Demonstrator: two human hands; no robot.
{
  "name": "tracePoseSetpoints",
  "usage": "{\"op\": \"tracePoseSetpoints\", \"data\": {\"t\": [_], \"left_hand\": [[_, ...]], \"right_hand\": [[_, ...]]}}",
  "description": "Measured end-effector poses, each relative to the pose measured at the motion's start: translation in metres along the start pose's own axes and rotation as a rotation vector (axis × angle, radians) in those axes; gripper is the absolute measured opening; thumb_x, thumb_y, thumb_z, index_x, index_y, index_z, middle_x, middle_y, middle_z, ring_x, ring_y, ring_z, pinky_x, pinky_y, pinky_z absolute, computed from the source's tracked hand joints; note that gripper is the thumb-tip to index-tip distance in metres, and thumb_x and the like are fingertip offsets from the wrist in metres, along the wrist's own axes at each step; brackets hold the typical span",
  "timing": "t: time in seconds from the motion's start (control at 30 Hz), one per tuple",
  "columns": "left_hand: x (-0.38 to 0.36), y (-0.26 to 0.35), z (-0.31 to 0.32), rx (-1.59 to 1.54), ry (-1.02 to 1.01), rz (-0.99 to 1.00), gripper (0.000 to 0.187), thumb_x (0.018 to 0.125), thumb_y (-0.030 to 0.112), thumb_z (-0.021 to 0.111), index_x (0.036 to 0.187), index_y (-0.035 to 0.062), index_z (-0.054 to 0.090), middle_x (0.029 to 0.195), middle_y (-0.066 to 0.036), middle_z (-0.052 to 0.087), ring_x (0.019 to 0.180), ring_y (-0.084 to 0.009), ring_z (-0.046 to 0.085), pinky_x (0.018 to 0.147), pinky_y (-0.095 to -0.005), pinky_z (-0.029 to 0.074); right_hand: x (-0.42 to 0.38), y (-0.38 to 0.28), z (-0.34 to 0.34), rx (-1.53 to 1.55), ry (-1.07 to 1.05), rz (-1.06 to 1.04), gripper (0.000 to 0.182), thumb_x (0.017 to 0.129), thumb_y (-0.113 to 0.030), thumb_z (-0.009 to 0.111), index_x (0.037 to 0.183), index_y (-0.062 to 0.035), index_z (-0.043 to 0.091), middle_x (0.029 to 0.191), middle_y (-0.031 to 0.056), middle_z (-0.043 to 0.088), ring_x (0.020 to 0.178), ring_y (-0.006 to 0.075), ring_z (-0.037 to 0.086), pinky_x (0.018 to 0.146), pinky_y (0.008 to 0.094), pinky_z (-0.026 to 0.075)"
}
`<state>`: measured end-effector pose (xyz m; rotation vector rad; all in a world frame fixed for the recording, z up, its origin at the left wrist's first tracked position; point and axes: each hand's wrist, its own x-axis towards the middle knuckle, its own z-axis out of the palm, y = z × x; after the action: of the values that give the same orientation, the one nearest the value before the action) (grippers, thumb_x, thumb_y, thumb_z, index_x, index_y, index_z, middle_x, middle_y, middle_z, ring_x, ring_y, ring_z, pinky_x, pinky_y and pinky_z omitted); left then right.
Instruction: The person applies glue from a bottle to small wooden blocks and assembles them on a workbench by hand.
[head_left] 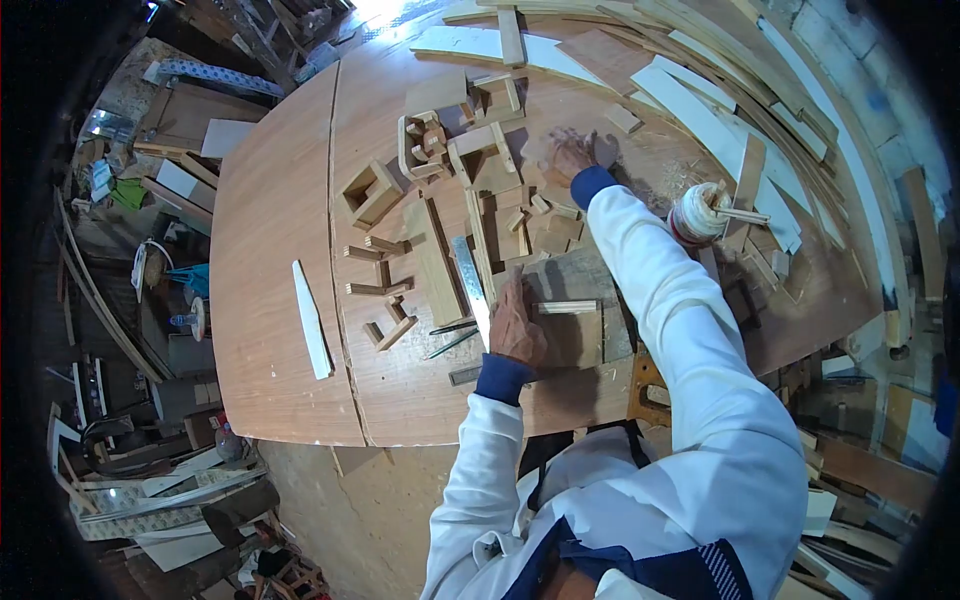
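Note:
My left hand [517, 328] lies on the work table with its fingers stretched forward, beside a metal ruler [470, 278] and a wooden board [570, 335] that carries a small wood strip [565, 307]. Farther out, my right hand [568, 154] is over the sawdust-covered tabletop, its fingers smeared by motion; whether it holds anything is hidden. Left of it stand small open wooden boxes [483, 157], one of them [424, 145] filled with little blocks. Loose wood offcuts [545, 220] are scattered between the hands. A pencil [452, 343] lies left of my left hand.
A white tub [697, 214] with sticks in it stands right of my right arm. Long wood strips [760, 85] crowd the far right edge. A saw handle [649, 388] juts at the near edge. Small joined wood pieces [378, 268] and a white tapered strip [312, 320] lie at left.

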<state>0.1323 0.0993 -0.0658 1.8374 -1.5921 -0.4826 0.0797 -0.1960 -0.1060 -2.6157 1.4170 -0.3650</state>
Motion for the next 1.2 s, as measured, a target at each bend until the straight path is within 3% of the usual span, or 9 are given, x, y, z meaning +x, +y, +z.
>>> {"op": "tracePoseSetpoints", "data": {"t": [0.2, 0.27, 0.37, 0.43, 0.53, 0.67, 0.83, 1.03, 1.2], "left_hand": [[0.003, -0.009, 0.005, -0.037, 0.032, 0.056, 0.09, 0.055, -0.012, 0.045, 0.14, 0.0011, 0.019, 0.115, -0.025, 0.05, 0.104, -0.0382, 0.054, 0.087, -0.0411, 0.047], [0.003, -0.014, 0.008, -0.137, 0.029, 0.024, 0.08, 0.06, -0.004, 0.046, 0.137, -0.0039, 0.023, 0.116, -0.026, 0.048, 0.108, -0.0395, 0.049, 0.09, -0.0396, 0.043], [0.007, -0.028, 0.016, -0.046, 0.068, 0.125, 0.078, 0.062, -0.003, 0.045, 0.137, -0.0043, 0.023, 0.115, -0.026, 0.049, 0.102, -0.0404, 0.051, 0.086, -0.0408, 0.045], [0.002, -0.033, 0.018, -0.006, 0.123, 0.214, 0.078, 0.062, -0.004, 0.045, 0.137, -0.0042, 0.023, 0.112, -0.025, 0.05, 0.098, -0.0399, 0.053, 0.083, -0.0416, 0.046], [0.005, -0.022, 0.01, -0.095, 0.064, 0.156, 0.079, 0.061, -0.002, 0.05, 0.136, -0.0015, 0.025, 0.108, -0.022, 0.052, 0.091, -0.0375, 0.055, 0.077, -0.0406, 0.049], [0.006, -0.021, 0.004, -0.034, 0.045, 0.229, 0.083, 0.059, -0.002, 0.053, 0.136, 0.0007, 0.023, 0.105, -0.02, 0.054, 0.09, -0.038, 0.057, 0.077, -0.0405, 0.049], [0.003, -0.026, 0.003, -0.009, -0.022, 0.215, 0.084, 0.06, 0.0, 0.058, 0.136, 0.0045, 0.024, 0.113, -0.02, 0.053, 0.101, -0.0399, 0.054, 0.083, -0.0412, 0.048], [-0.002, -0.027, 0.008, -0.083, 0.013, 0.168, 0.084, 0.062, 0.008, 0.066, 0.135, 0.0037, 0.025, 0.115, -0.019, 0.052, 0.105, -0.0391, 0.051, 0.089, -0.0425, 0.042], [-0.006, -0.031, 0.015, -0.112, 0.091, 0.176, 0.083, 0.063, 0.01, 0.067, 0.135, 0.0038, 0.025, 0.113, -0.019, 0.052, 0.103, -0.0384, 0.052, 0.089, -0.0424, 0.041]], "right_hand": [[-0.038, 0.008, -0.07, 0.792, 0.034, 0.093, 0.042, 0.077, -0.04, 0.06, 0.094, -0.0025, 0.065, 0.092, 0.0192, 0.064, 0.086, 0.0299, 0.062, 0.077, 0.0386, 0.047], [-0.06, 0.014, -0.069, 0.907, 0.037, 0.123, 0.042, 0.077, -0.038, 0.062, 0.094, -0.0004, 0.065, 0.094, 0.0207, 0.063, 0.08, 0.0301, 0.062, 0.072, 0.0356, 0.046], [-0.1, 0.014, -0.074, 0.944, 0.147, 0.081, 0.037, 0.081, -0.033, 0.061, 0.099, -0.0014, 0.064, 0.092, 0.0148, 0.065, 0.074, 0.0242, 0.061, 0.067, 0.034, 0.048], [-0.134, 0.007, -0.09, 1.326, 0.099, 0.384, 0.036, 0.084, -0.031, 0.06, 0.105, -0.0021, 0.063, 0.087, 0.0065, 0.065, 0.074, 0.0145, 0.06, 0.063, 0.0282, 0.049], [-0.185, 0.007, -0.109, 1.412, 0.072, 0.499, 0.04, 0.085, -0.034, 0.06, 0.109, -0.0017, 0.062, 0.084, 0.0021, 0.062, 0.075, 0.009, 0.057, 0.06, 0.024, 0.049], [-0.24, 0.005, -0.101, 1.216, 0.027, 0.62, 0.041, 0.085, -0.034, 0.059, 0.106, 0.0004, 0.063, 0.077, 0.0044, 0.061, 0.068, 0.0116, 0.057, 0.058, 0.0252, 0.05], [-0.276, -0.002, -0.076, 1.058, 0.057, 0.514, 0.037, 0.082, -0.033, 0.059, 0.072, 0.0028, 0.055, 0.065, 0.0112, 0.055, 0.059, 0.0189, 0.044, 0.058, 0.0347, 0.039], [-0.282, 0.004, -0.069, 0.989, 0.191, 0.478, 0.043, 0.081, -0.038, 0.059, 0.093, 0.0032, 0.064, 0.09, 0.021, 0.065, 0.081, 0.0306, 0.061, 0.075, 0.0358, 0.047], [-0.237, 0.022, -0.062, 0.768, 0.152, 0.415, 0.049, 0.078, -0.042, 0.062, 0.104, -0.0006, 0.063, 0.102, 0.0236, 0.062, 0.098, 0.0323, 0.06, 0.085, 0.0374, 0.046]]}}
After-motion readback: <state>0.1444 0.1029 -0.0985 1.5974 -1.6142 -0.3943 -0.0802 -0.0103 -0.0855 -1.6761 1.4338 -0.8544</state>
